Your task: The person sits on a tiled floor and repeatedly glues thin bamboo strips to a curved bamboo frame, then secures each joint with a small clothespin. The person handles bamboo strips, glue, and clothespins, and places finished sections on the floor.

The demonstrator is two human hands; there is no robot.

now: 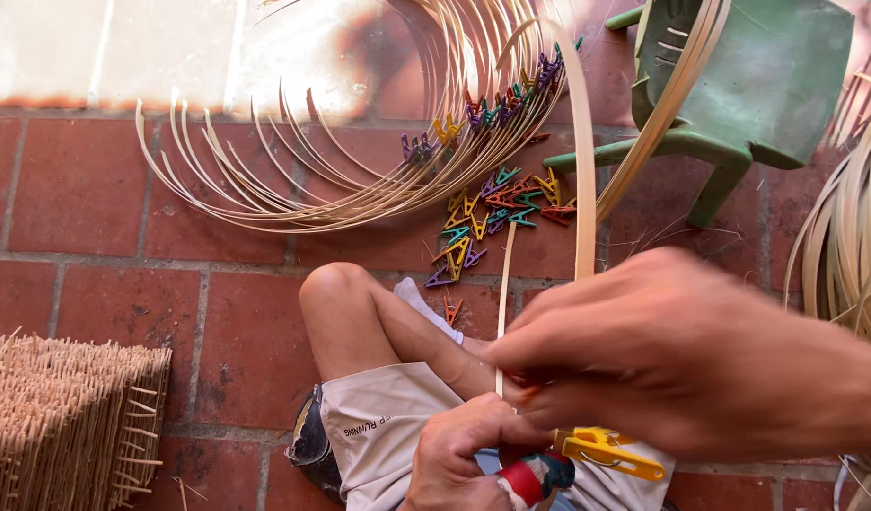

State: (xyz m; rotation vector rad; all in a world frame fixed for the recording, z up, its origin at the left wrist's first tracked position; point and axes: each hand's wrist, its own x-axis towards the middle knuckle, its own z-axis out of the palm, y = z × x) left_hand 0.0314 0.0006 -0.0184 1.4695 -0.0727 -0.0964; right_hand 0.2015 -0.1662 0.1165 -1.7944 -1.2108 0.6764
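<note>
Brick floor (95, 189); left hand (454, 459) and right hand (681, 355) both pinching bamboo strip (583, 161)

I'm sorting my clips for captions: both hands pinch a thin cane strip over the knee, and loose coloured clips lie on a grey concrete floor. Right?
Not quite: the head view shows the coloured clips on a red brick floor, not grey concrete. Both the left hand and right hand do pinch the cane strip.

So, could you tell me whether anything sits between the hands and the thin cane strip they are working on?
Nothing visible does. The right hand and left hand both pinch the cane strip directly above the lap. The yellow clip lies just below the right hand, beside the grip, not across it.
</note>
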